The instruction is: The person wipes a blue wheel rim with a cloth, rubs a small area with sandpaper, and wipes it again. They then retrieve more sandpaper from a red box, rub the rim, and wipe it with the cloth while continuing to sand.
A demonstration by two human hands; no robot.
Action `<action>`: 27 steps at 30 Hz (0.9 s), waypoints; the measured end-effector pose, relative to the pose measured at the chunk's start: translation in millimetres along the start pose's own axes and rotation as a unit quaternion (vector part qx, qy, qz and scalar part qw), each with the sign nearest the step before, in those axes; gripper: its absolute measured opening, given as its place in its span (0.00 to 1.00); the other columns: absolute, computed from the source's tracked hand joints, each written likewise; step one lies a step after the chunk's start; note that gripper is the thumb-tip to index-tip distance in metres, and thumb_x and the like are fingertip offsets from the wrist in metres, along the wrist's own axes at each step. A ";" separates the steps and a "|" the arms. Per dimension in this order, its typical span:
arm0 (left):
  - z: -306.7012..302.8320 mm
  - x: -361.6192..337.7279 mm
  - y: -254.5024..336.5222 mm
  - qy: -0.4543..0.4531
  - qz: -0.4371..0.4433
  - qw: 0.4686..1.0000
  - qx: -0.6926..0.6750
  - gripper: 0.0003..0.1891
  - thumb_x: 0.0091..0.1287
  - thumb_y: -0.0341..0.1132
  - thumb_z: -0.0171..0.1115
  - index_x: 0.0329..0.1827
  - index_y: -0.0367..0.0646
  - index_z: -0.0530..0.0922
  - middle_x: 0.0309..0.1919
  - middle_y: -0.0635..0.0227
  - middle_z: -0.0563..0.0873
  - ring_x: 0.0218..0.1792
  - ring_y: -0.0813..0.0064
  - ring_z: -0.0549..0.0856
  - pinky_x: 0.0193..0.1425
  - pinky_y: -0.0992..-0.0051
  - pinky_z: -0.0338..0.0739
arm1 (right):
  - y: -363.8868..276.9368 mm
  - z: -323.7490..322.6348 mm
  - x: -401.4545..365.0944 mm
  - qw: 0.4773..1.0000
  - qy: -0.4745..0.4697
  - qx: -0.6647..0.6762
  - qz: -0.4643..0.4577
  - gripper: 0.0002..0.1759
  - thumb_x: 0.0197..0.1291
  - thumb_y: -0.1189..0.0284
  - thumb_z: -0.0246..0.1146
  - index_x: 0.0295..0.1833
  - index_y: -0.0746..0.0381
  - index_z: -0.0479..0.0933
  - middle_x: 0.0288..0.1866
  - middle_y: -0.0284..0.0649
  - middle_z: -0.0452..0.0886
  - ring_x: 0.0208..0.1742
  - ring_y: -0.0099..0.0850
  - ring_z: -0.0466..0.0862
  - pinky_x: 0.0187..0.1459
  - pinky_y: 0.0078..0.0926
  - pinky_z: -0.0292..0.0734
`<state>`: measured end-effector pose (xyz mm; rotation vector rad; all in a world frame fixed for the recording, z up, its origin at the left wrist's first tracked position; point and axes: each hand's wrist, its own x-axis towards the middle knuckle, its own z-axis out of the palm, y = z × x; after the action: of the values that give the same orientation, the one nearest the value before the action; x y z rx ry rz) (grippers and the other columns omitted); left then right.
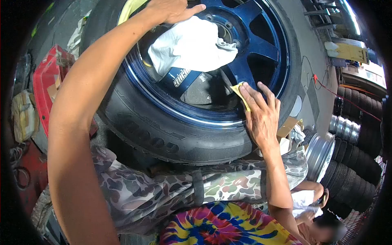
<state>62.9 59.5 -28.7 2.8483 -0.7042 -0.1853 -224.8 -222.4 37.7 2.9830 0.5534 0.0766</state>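
A black tire [163,141] on a glossy blue spoked rim [245,67] lies in front of me. My right hand [263,112] holds a folded yellow piece [241,96], cloth or paper, under its fingertips at the rim's lower right. At the top of the wheel my left hand [173,10] reaches over the rim, one finger stretched out towards the hub; what its other fingers do is hard to make out. Just below it a crumpled white cloth [192,45] lies across the spokes. A yellow strip [130,10] shows at the upper left rim edge.
Left of the wheel is a red case [45,85]. Silver rims [318,155] and stacked black tires [351,175] stand at the right. A person in white [304,204] sits at the lower right. A red cable [347,96] runs on the right.
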 end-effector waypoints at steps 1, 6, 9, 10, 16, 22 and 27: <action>-4.2 0.5 4.0 -0.010 -0.005 1.000 0.004 0.49 0.83 0.70 0.39 0.34 0.30 0.92 0.38 0.36 0.93 0.48 0.40 0.94 0.61 0.49 0.86 | 0.3 1.5 1.5 1.000 0.000 -0.002 0.004 0.34 0.63 0.73 0.73 0.77 0.55 0.81 0.78 0.33 0.81 0.80 0.43 0.74 0.74 0.48 0.69; 4.5 0.2 -0.9 0.021 -0.004 1.000 -0.015 0.49 0.83 0.71 0.39 0.33 0.30 0.92 0.36 0.36 0.92 0.46 0.39 0.94 0.58 0.49 0.87 | -5.3 -1.0 3.8 1.000 -0.010 0.026 0.003 0.34 0.63 0.75 0.73 0.77 0.54 0.81 0.79 0.33 0.81 0.82 0.42 0.72 0.74 0.48 0.69; -3.6 0.0 3.0 -0.003 -0.015 1.000 -0.010 0.50 0.82 0.72 0.39 0.33 0.30 0.92 0.36 0.36 0.92 0.48 0.40 0.94 0.60 0.50 0.86 | -1.7 -4.6 3.3 1.000 -0.019 0.005 0.003 0.35 0.62 0.75 0.73 0.77 0.54 0.81 0.79 0.34 0.81 0.82 0.42 0.73 0.75 0.49 0.68; -2.5 0.9 2.8 0.003 -0.020 1.000 -0.011 0.50 0.82 0.72 0.39 0.33 0.30 0.92 0.36 0.36 0.92 0.48 0.40 0.94 0.59 0.50 0.86 | -5.1 -0.4 11.6 1.000 -0.009 0.018 0.007 0.36 0.62 0.75 0.74 0.77 0.54 0.81 0.79 0.34 0.81 0.82 0.43 0.73 0.75 0.49 0.68; 0.3 -0.5 -0.1 0.008 -0.005 1.000 0.000 0.50 0.82 0.72 0.39 0.33 0.29 0.92 0.35 0.37 0.92 0.45 0.39 0.94 0.58 0.50 0.86 | -4.8 -1.2 1.7 1.000 -0.011 0.009 -0.014 0.37 0.60 0.76 0.75 0.78 0.52 0.81 0.78 0.34 0.82 0.83 0.44 0.72 0.75 0.49 0.69; -2.2 -1.3 1.8 0.008 -0.005 1.000 0.000 0.51 0.82 0.73 0.39 0.33 0.28 0.91 0.36 0.35 0.92 0.46 0.39 0.94 0.59 0.50 0.86 | -5.6 2.1 -0.9 1.000 -0.006 0.024 -0.011 0.36 0.62 0.74 0.75 0.78 0.52 0.80 0.77 0.33 0.83 0.83 0.44 0.72 0.75 0.51 0.68; 0.8 3.4 1.1 -0.001 -0.011 1.000 -0.003 0.51 0.82 0.73 0.40 0.34 0.28 0.91 0.36 0.34 0.92 0.47 0.38 0.93 0.60 0.49 0.85 | -12.2 -0.4 14.8 1.000 -0.006 0.022 -0.003 0.37 0.62 0.74 0.76 0.78 0.52 0.80 0.76 0.33 0.85 0.82 0.44 0.74 0.75 0.51 0.68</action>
<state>65.2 56.8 -29.5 2.8519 -0.6731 -0.1924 -215.3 -205.7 37.2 3.0221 0.5712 0.0478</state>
